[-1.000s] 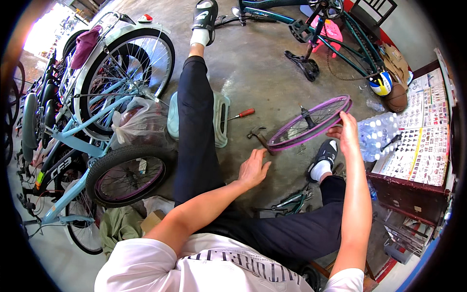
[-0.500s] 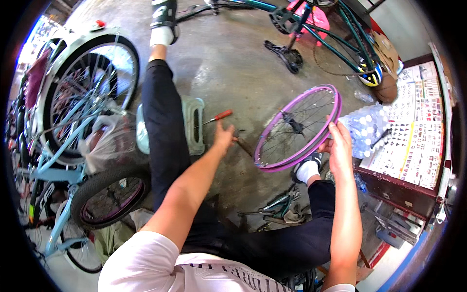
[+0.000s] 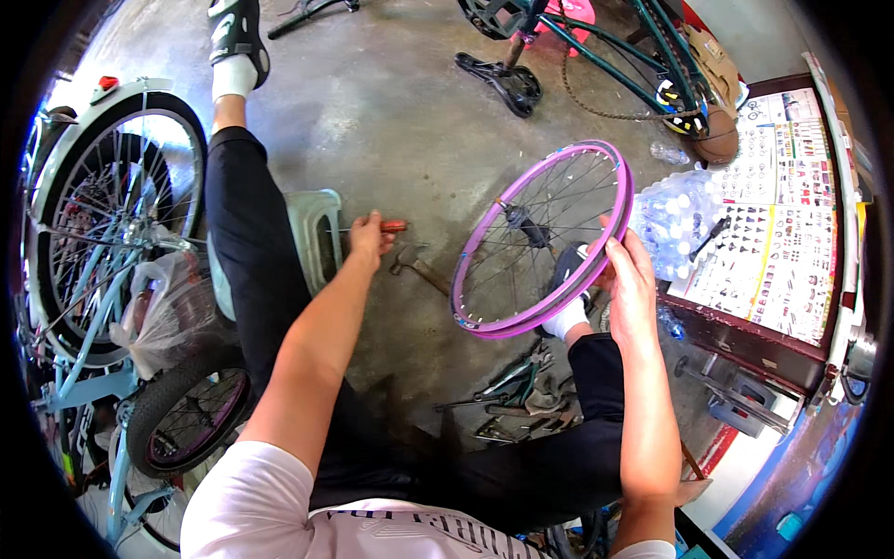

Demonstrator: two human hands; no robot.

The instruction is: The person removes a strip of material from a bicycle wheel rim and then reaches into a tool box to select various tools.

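Observation:
My left hand (image 3: 372,238) is closed on the red-handled screwdriver (image 3: 395,226) beside a pale green plastic stool (image 3: 318,250). Just right of that hand a hammer (image 3: 420,273) lies on the floor. My right hand (image 3: 624,261) grips the right edge of a purple bicycle wheel rim (image 3: 470,262), which has spokes, a dark hub and no tyre, and is tilted over my shoe. Several tools (image 3: 507,391) lie on the floor between my legs.
Bicycles (image 3: 126,214) and a loose tyred wheel (image 3: 149,433) crowd the left. A dark green bicycle frame (image 3: 633,88) lies at upper right. A paper-covered cabinet (image 3: 778,242), bottled-water pack (image 3: 672,228) and basketball (image 3: 715,138) line the right.
My left hand has reached forward to the screwdriver and closed on it. My right hand has raised and tilted the purple wheel, moving it left in the view.

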